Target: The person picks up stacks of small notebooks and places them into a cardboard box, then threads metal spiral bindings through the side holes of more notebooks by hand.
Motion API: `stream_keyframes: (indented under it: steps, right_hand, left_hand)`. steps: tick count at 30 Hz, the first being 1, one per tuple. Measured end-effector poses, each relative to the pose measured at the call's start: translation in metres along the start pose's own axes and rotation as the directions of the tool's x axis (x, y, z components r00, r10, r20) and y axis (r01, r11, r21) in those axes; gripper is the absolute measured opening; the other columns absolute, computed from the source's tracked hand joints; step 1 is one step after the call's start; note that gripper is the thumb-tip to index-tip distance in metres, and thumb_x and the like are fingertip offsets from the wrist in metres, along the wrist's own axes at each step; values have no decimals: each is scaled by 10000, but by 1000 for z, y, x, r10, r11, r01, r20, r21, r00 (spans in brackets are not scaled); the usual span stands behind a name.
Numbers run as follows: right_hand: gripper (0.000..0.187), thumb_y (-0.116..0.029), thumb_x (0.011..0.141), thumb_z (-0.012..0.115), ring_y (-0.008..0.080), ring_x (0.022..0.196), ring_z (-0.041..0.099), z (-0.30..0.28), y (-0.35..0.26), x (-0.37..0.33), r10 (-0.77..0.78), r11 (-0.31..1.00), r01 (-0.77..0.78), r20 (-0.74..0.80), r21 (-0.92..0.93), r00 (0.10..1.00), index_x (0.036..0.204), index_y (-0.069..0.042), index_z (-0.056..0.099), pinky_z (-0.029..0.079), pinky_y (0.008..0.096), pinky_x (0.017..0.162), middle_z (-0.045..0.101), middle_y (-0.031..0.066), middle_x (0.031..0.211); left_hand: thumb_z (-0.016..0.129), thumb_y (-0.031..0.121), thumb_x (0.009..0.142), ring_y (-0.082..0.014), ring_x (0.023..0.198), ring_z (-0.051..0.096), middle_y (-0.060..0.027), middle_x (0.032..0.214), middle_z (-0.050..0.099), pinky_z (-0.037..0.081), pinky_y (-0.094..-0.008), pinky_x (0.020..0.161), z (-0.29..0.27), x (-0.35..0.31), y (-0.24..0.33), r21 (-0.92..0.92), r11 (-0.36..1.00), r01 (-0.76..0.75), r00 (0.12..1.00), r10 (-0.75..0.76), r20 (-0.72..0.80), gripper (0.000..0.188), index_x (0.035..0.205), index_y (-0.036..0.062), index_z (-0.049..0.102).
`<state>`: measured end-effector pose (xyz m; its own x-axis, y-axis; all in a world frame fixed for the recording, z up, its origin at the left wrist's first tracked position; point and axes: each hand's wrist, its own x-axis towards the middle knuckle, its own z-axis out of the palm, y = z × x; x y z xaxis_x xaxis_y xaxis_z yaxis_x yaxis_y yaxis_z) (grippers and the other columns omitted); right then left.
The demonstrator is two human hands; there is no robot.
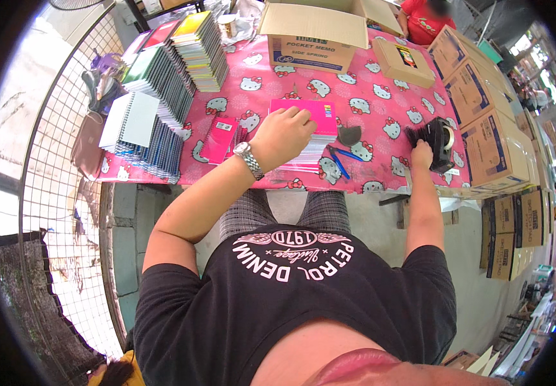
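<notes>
My left hand (284, 136), with a watch on its wrist, lies over the near left part of a stack of pink notebooks (322, 118). Its fingers are bent and pressed together against the top cover. My right hand (422, 154) reaches far to the right, fingers curled at a bundle of thin black strands (418, 133); what lies inside the fingers is hidden. Just beside it stands a black tape dispenser (444, 145) with a roll. Blue-handled pliers (341, 162) and a dark flat piece (349, 135) lie right of the stack. Small pink notepads (223, 138) lie left of it.
Tall stacks of spiral notebooks (156, 83) fill the table's left side. An open carton (313, 48) and a flat brown box (403, 63) stand at the back. Cartons (493, 141) line the right edge. A person in red (422, 19) is at the far right. Wire mesh (66, 161) runs along the left.
</notes>
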<state>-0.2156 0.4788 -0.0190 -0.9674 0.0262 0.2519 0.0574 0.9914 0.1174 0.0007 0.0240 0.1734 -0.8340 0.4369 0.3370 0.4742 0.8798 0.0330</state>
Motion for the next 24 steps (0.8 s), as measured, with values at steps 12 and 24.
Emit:
stream_keyframes:
  steps: [12,24]
  right_hand:
    - [286,-102,852,543,420,1020,605,-39,-22,20,-103,984,109,-47,141,994,1116,-24,618,504,504,865,563,222,1113]
    - [286,-54,881,642,142,929,593,-240,-191,-75,-398,134,454,-372,881,838,1164,-82,682,463,266,845,635,43,990]
  left_hand:
    - [607,206,857,-272,841,653,-78,882,625,540,-398,719,-5,10,-10,142,971,-191,978,176,110,166,954,74,628]
    - [568,202,917,-321,947,618,-136,964,654,462,-447,842,-48,26,-40,-145,988,54,998,-58,-26,203,1066,74,622]
